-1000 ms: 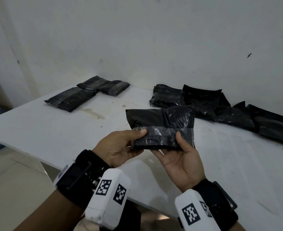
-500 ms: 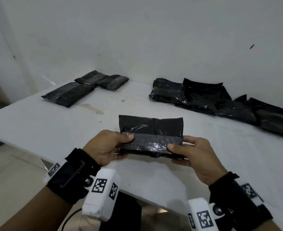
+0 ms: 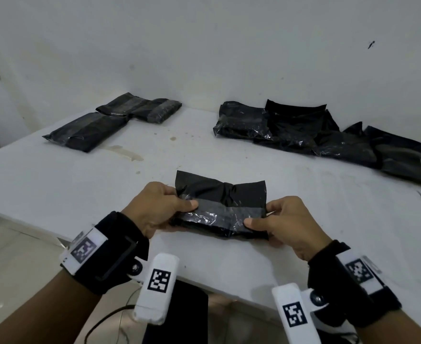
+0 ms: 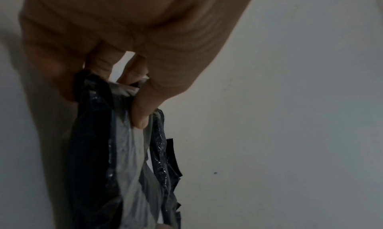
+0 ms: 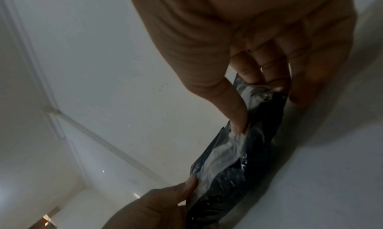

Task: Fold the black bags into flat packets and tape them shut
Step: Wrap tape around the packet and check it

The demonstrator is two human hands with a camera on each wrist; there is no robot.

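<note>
In the head view, the undersides of both hands are hidden, so only the thumbs and knuckles show; the left hand (image 3: 158,207) pinches the left end of a black, crinkled plastic packet (image 3: 220,207) with a strip of clear glossy tape (image 3: 229,212) across it, its thumb lying on the tape, while the right hand (image 3: 287,223) pinches the right end, thumb on top near the front edge. The packet is just above the near part of the white worktop (image 3: 55,184); whether it touches the surface I cannot tell. Its unfolded upper flap sticks out beyond the fingers towards the wall. Far left lie flat taped black packets (image 3: 110,122); far right, a heap of loose black plastic bags (image 3: 328,135), cut off by the frame edge. In the left wrist view, dim and blurred, the thumb presses the packet's end against curled fingers (image 4: 132,70) behind it. In the right wrist view the thumb and fingers (image 5: 244,65) clamp the packet's near end, and the left thumb shows at the far end; the packet's lower face is in shadow.
</note>
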